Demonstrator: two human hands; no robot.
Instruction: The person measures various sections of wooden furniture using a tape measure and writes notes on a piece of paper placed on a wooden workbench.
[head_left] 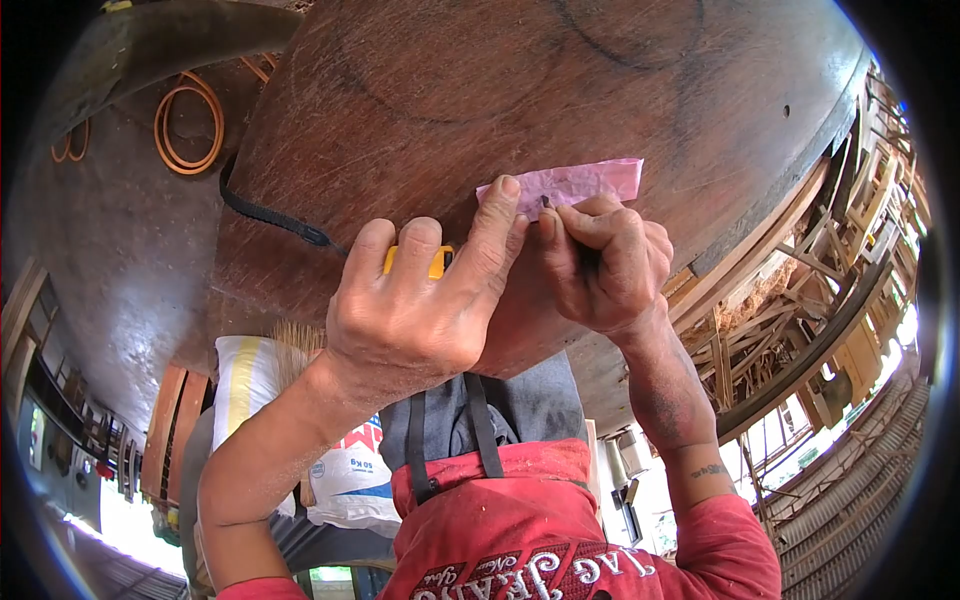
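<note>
My left hand is wrapped round a yellow and black tape measure, mostly hidden by the fingers. Its black strap trails left across the wood. A finger of the same hand presses the left end of a creased pink paper strip onto the large brown wooden surface. At the strip's lower edge, my right hand is closed in a pinch. Near those fingertips shows a small dark spot or tip; whether it is held or a mark on the paper, I cannot tell.
An orange coiled hose is at upper left. A white printed sack and a bristle brush are beyond my left forearm. On the right, loose wooden strips are piled beside the panel's edge. Faint dark curved lines mark the wood.
</note>
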